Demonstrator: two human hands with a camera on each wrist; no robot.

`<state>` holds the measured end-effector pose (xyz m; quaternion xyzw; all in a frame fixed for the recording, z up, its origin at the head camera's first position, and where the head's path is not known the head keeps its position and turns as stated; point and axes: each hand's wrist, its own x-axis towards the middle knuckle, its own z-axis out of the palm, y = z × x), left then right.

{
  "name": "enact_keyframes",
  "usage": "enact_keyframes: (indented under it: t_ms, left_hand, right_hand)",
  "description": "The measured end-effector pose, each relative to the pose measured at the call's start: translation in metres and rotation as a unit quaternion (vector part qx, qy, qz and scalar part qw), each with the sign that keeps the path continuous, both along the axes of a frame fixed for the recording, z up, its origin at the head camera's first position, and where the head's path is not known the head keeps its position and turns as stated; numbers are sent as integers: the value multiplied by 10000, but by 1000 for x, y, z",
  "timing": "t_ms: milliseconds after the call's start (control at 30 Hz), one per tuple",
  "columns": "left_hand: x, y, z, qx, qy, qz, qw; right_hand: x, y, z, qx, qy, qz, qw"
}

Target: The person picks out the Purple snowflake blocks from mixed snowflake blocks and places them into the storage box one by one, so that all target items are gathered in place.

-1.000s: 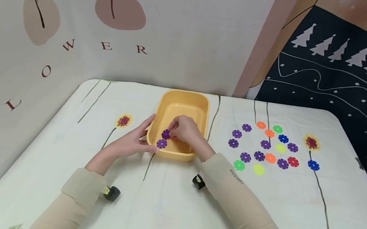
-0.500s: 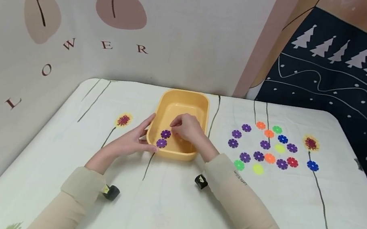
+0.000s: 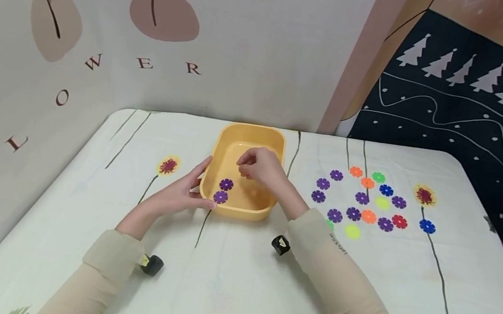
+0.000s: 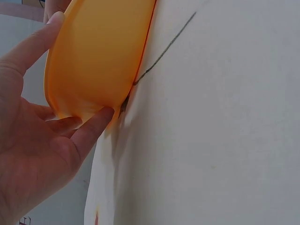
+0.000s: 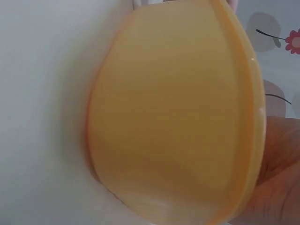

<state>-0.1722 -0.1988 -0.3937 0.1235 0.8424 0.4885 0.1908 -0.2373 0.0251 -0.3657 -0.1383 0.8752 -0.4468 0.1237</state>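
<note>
A yellow plastic box [image 3: 235, 212] stands on the table in the head view. My left hand [image 3: 180, 194] holds its left side and front corner, fingers spread along the outer wall and thumb at the front rim. In the left wrist view, the left hand [image 4: 51, 131] shows against the orange-looking wall. Two purple flower-shaped discs, the upper disc [image 3: 226, 184] and the lower disc [image 3: 221, 197], lie inside near the left front. Over the box's middle is my right hand [image 3: 262, 167], fingers loosely bent, with nothing visible in them. The right wrist view shows the box's outer wall [image 5: 168, 108] hiding most of that hand.
Several loose flower discs in purple, orange, blue, green, yellow and red lie to the right of the box, such as a red disc [image 3: 399, 222] and a blue disc [image 3: 428, 226]. The tablecloth [image 3: 218, 286] carries printed flowers. A wall hanging [image 3: 262, 41] rises behind.
My right hand has let go of the upper purple disc and moved up and right, away from it. The left hand stays in place on the box.
</note>
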Motion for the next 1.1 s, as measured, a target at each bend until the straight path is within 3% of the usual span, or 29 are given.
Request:
enact_keyframes:
  t_ms: [233, 600, 1100]
  left_hand:
    - [0, 0, 0, 24, -28, 1, 10000]
    - [-1, -1, 0, 73, 18, -26, 10000]
    - [1, 0, 0, 46, -25, 26, 10000]
  right_hand:
    - [0, 6, 11, -25, 80, -21, 10000]
    - [-1, 26, 25, -633, 32, -244, 9977]
    - [-5, 88, 34, -385, 102, -719, 9966]
